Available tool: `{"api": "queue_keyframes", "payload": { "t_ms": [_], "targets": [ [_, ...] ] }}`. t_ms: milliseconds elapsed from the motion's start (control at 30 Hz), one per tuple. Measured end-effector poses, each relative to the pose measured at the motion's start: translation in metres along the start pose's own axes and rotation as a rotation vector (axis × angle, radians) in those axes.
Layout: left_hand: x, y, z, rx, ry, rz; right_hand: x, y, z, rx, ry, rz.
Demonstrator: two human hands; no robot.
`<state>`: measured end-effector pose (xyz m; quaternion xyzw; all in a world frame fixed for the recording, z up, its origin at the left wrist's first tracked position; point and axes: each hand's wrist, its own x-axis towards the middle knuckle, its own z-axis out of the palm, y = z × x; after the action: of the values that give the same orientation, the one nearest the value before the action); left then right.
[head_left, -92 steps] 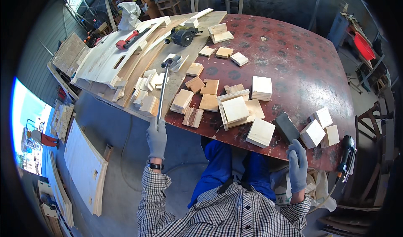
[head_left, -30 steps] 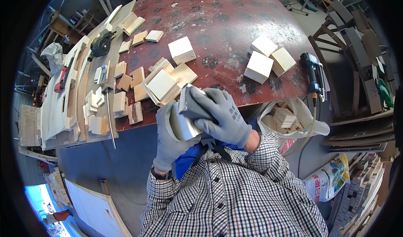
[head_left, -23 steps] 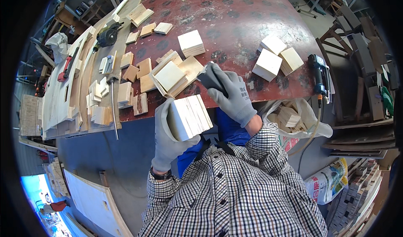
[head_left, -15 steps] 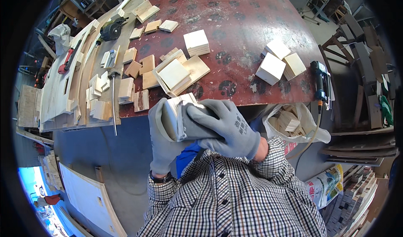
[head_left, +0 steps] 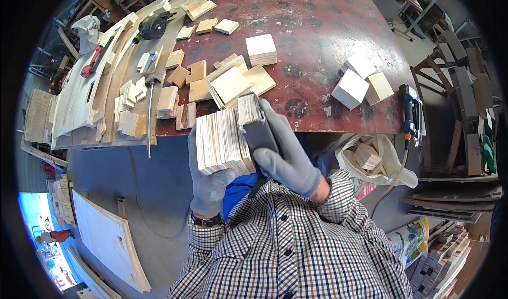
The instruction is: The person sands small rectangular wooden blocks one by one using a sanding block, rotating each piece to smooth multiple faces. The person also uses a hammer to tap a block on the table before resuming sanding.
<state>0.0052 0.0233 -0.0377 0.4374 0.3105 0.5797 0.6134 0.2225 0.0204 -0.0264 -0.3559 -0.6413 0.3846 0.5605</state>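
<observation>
My left hand [head_left: 207, 189], in a grey work glove, is closed round a plywood block [head_left: 221, 143] with layered edges facing up. In my gloved right hand [head_left: 288, 153] is a sanding block [head_left: 259, 127], a piece of wood wrapped in a dark sheet. It rests against the right side of the plywood block. Both are held in front of my chest, just off the table's near edge. Beyond them on the table lie flat wooden pieces [head_left: 231, 84] and a pale wooden cube [head_left: 261, 49].
The dark red table [head_left: 317, 39] carries several cubes [head_left: 350, 89] at right, near a black pneumatic tool [head_left: 409, 111] with a hose. Boards at left hold a hammer [head_left: 151, 108], a red-handled tool [head_left: 91, 63] and a black power tool [head_left: 153, 26]. A white sack [head_left: 399, 166] contains wood offcuts.
Both hands have turned the plywood block so its layered edges face up. The sanding block has moved from its near face to its right side. The view has shifted slightly.
</observation>
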Motion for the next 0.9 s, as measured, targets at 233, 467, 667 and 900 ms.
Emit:
{"api": "queue_keyframes", "payload": {
  "t_ms": [233, 467, 667, 900],
  "targets": [
    [-0.005, -0.013, -0.060, -0.317, 0.079, -0.138, -0.028, -0.006, 0.000, -0.009, -0.068, 0.000],
    [-0.030, -0.037, -0.023, -0.534, -0.078, -0.206, 0.046, -0.005, -0.010, -0.250, 0.010, 0.010],
    [-0.021, -0.029, -0.025, -0.476, -0.108, -0.218, 0.006, -0.020, 0.004, -0.351, -0.067, -0.241],
    [-0.031, -0.038, -0.039, -0.351, -0.073, -0.244, 0.026, -0.009, 0.001, -0.400, -0.038, -0.094]
  ]
}}
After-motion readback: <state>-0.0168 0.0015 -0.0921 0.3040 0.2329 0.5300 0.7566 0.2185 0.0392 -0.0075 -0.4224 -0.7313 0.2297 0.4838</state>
